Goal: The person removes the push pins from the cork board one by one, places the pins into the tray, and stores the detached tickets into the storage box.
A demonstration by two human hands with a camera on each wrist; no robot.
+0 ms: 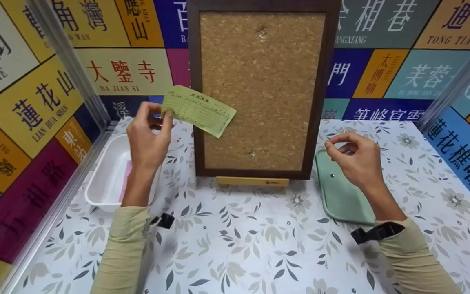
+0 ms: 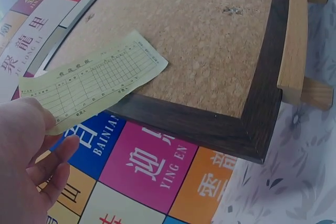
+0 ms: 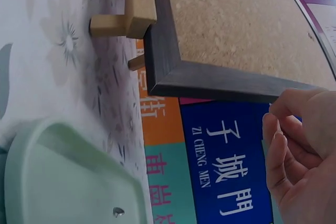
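In the head view my left hand (image 1: 149, 134) pinches the left end of a yellow-green printed receipt slip (image 1: 200, 111). The slip hangs tilted, its right part overlapping the left frame of the cork board (image 1: 259, 90). The left wrist view shows thumb and fingers on the corner of the slip (image 2: 100, 80), its ruled table facing out. My right hand (image 1: 357, 157) is raised over a pale green tray (image 1: 339, 204), thumb and index fingertips brought together. In the right wrist view I cannot tell whether these fingers (image 3: 281, 150) hold something small.
Silvery pins stick in the cork near its top (image 1: 262, 33) and bottom (image 1: 252, 154). The board leans on a wooden stand (image 1: 253, 181). One small shiny pin (image 1: 332, 175) lies in the green tray. A white bin (image 1: 96, 188) at left contains pink paper (image 1: 126, 179). Sign-covered panels surround the floral tabletop.
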